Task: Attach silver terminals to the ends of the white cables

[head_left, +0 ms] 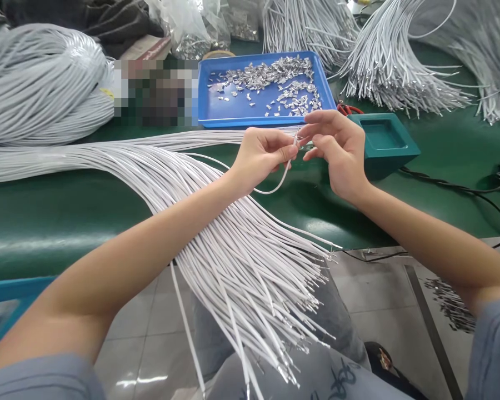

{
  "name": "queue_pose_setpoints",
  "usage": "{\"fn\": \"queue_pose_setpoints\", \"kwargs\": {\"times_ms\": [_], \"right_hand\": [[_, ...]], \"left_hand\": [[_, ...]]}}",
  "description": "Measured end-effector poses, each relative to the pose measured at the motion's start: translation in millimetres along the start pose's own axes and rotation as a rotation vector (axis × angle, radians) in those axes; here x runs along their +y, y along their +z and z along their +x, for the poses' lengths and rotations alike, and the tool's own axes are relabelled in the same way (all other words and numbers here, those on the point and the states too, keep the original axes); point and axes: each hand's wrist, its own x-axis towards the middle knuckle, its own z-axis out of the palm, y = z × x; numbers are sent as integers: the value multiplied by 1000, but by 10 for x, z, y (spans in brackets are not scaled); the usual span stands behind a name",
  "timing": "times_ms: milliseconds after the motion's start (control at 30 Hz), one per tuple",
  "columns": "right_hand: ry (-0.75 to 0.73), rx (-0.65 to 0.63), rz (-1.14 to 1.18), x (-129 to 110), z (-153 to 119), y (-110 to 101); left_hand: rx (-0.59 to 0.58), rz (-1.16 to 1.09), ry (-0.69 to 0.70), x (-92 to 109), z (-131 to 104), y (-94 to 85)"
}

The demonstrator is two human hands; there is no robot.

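My left hand (266,155) is closed, its thumb and fingers pinching one white cable (282,180) close to its end, which points up. The rest of that cable loops down and back toward the bundle. My right hand (337,153) is just to the right of the cable end, fingers curved and apart, the fingertips at or almost at the thin tip. I cannot make out anything held in it. Beneath my left forearm a thick bundle of white cables (216,239) fans over the table edge onto my lap, with bare or metal-tipped ends.
Behind my hands is a blue tray (258,120) with small metal terminals (275,72). A green box-shaped device (387,139) stands right of my right hand, with a black cord (445,186). More cable bundles (41,83) lie at left and back right (391,61) on the green table (66,216).
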Motion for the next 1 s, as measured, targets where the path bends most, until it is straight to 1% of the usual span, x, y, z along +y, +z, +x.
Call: {"fn": "queue_pose_setpoints", "kwargs": {"times_ms": [133,300,533,600,733,800,833,867,900,933,1000], "right_hand": [[-21,19,27,-32,-5,1],[-77,3,-135,-31,-29,9],[-164,23,-232,20,-10,-5],[-199,6,-272,8,3,-38],[-273,-48,-363,-23,22,-92],[-289,-57,-356,-34,25,-87],[-267,-49,-320,-42,24,-76],[-221,-34,-253,-54,22,-59],[-140,-27,-155,-71,20,-41],[-27,-40,-31,-93,19,-22],[251,-146,245,-150,21,4]], "left_hand": [[34,12,4,-3,3,-1],[68,29,-11,10,-6,14],[57,39,27,19,-14,39],[19,-5,-7,35,-19,40],[-109,-148,-112,93,-43,48],[-133,-175,-110,109,-53,52],[-124,-141,-80,108,-56,49],[-98,-62,-25,100,-57,39],[-55,56,56,85,-56,22],[-4,197,159,64,-54,-3],[70,470,375,17,-49,-63]]}}
